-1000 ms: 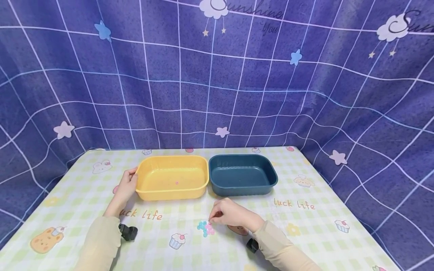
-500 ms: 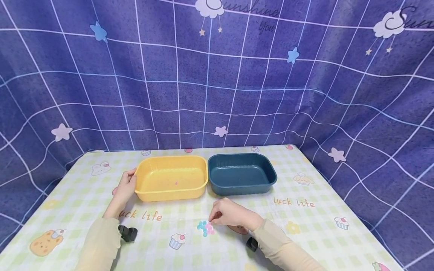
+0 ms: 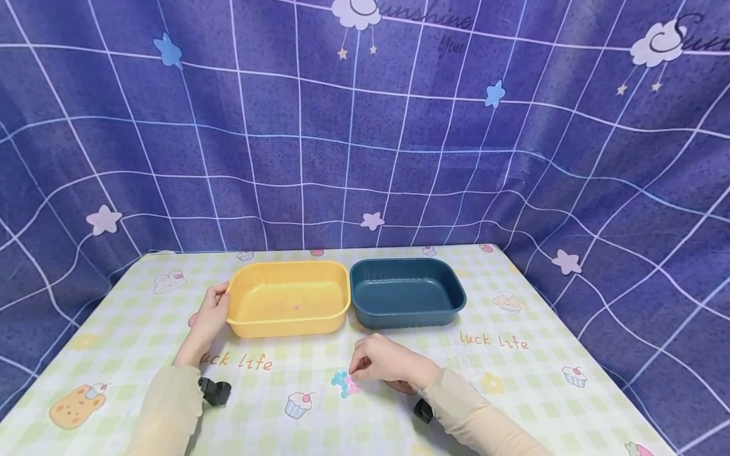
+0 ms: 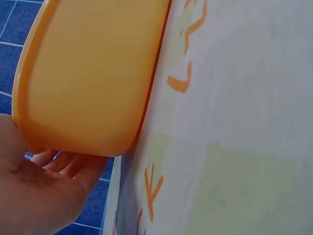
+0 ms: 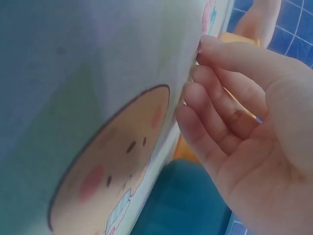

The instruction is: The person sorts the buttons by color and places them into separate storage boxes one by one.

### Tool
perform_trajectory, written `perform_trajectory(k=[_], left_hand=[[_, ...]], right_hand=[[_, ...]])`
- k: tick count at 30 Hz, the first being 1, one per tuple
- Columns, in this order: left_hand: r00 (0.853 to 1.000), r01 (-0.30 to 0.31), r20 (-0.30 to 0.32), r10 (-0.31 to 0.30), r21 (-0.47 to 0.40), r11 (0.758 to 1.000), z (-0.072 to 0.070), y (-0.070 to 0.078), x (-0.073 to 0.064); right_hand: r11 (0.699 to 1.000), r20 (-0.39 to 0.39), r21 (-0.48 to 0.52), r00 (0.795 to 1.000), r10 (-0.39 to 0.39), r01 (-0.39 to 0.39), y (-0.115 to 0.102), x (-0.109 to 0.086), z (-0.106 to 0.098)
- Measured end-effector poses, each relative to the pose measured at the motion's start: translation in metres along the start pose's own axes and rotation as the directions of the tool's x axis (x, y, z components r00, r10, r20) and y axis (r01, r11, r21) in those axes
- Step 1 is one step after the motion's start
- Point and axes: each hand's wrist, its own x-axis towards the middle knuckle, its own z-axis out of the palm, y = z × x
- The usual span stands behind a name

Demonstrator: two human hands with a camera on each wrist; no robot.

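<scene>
My left hand (image 3: 210, 316) holds the left end of a yellow plastic bin (image 3: 288, 328), thumb near the rim and fingers against the end wall in the left wrist view. One small pink bead (image 3: 296, 308) lies on the bin's floor. Toward the front of the table, a little cluster of blue beads (image 3: 340, 378) and pink beads (image 3: 353, 386) sits on the cloth. My right hand (image 3: 390, 360) is down at the cluster's right side, thumb and forefinger pinching a pink bead (image 5: 199, 47); most of it is hidden by the fingertips.
A dark teal bin (image 3: 407, 321) stands to the right of the yellow one, their rims side by side. The checked tablecloth (image 3: 251, 411) has printed cartoons and lettering. A blue gridded curtain (image 3: 319, 158) hangs behind the table. Each wrist wears a black camera.
My right hand has shifted very slightly left over the bead cluster. My left hand and both bins keep their places; the head view sways a little.
</scene>
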Motion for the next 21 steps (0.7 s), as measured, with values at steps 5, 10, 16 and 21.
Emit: perform_trajectory(k=[5, 10, 16, 21], left_hand=[[1.000, -0.008, -0.004, 0.008, 0.005, 1.000, -0.0002, -0.0002, -0.0007], [1.000, -0.012, -0.001, 0.012, 0.006, 1.000, -0.0002, -0.0009, -0.0005], [1.000, -0.015, 0.000, 0.015, 0.000, 1.000, -0.0001, -0.0009, -0.0005], [1.000, -0.018, -0.004, 0.018, 0.003, 1.000, 0.0000, -0.0012, -0.0013]], right_hand=[[0.999, -0.002, -0.034, 1.000, -0.005, 0.005, 0.0002, 0.0006, 0.0015], [0.998, -0.004, -0.057, 1.000, -0.010, 0.009, -0.0003, 0.0005, 0.0014], [0.999, -0.007, -0.043, 1.000, -0.026, 0.026, 0.0002, 0.0001, 0.0002], [0.999, -0.009, -0.030, 1.000, -0.027, 0.027, 0.0010, -0.0008, 0.0007]])
